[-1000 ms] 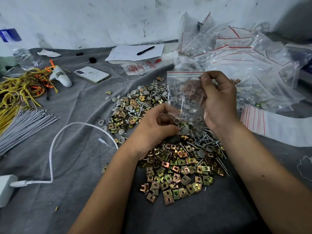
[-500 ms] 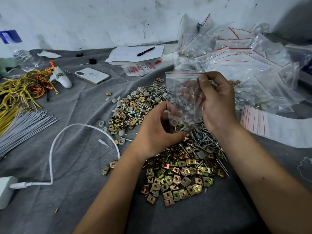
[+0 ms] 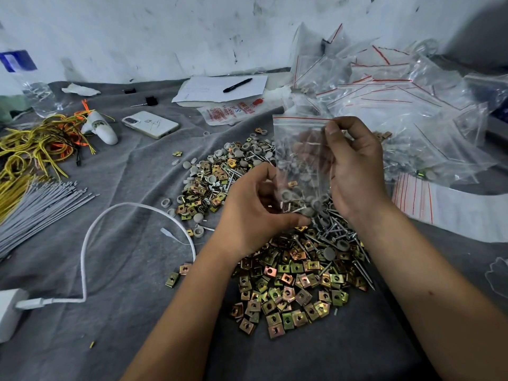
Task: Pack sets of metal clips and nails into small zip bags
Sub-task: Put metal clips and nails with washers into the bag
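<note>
Since 0.5 s ago, left hand has risen to the zip bag's lower edge, fingers pinching it; right hand fingers clamp its top corner above the clips. Loading appears complete; sealing likely follows.

A clear zip bag with a red seal line hangs upright above the heap of brass-coloured clips and nails.

Makeshift packing workshop — scuffed white wall, grey cloth-covered bench, heaped zip bags.
</note>
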A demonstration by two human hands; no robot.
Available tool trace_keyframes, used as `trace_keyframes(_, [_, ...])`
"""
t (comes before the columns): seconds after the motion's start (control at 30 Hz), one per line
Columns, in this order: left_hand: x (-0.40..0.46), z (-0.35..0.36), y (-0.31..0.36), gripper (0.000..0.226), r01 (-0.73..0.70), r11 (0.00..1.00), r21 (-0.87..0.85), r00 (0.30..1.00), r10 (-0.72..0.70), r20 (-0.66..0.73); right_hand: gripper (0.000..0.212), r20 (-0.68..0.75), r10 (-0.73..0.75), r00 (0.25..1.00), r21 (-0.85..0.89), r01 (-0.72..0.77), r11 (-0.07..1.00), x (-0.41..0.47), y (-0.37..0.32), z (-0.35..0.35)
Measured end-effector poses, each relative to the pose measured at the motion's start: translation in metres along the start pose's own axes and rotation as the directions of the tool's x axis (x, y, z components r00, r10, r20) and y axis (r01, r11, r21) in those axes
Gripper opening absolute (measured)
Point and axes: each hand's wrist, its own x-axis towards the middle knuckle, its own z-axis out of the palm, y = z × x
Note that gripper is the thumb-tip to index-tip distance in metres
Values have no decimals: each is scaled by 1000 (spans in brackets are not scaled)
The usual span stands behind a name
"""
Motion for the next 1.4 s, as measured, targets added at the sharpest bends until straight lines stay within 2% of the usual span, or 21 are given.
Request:
trace_keyframes(0.17, [0, -1, 1, 59, 30, 999, -25, 1000, -30, 4, 8, 11, -11, 1000, -36, 12, 999, -1, 1, 2])
trace_keyframes(0.33, [3, 0, -5, 44, 114, 993, -24, 993, -113, 15, 7, -31, 28, 999, 3, -28, 1000, 0, -2, 0])
trace_keyframes(0.5, [5, -2, -9, 41, 162, 985, -55, 985, -166, -57, 7, -60, 31, 998, 4, -31, 1000, 0, -2, -2])
trace_keyframes(0.73, [6, -4, -15, 36, 147, 989, 11, 984, -145, -104, 7, -23, 23, 999, -3, -23, 1000, -3, -3, 1])
trace_keyframes(0.9, [6, -7, -13, 43, 99, 992, 72, 983, -87, -162, 7, -3, 23, 1000, -3, -23, 1000, -4, -4, 1])
trace_keyframes(1.03, [5, -8, -8, 57, 5, 995, 98, 989, 10, -148, 9, 20, 5, 1000, -49, -4, 999, -4, -5, 0])
trace_keyframes(1.17, [3, -5, 1, 66, -103, 994, 29, 955, 107, -275, 9, 159, -71, 985, -169, 98, 981, -7, -5, 1])
trace_keyframes(1.27, [3, -9, 2, 51, -173, 964, 202, 898, 239, -369, 8, 316, -164, 934, -359, 278, 891, -9, -4, 3])
trace_keyframes(1.33, [4, -13, 1, 35, -213, 923, 321, 880, 324, -348, 9, 448, -200, 872, -445, 411, 796, -11, -3, 7])
trace_keyframes(1.4, [7, -14, -2, 21, -266, 871, 413, 860, 408, -307, 9, 504, -207, 839, -481, 471, 740, -12, -3, 8])
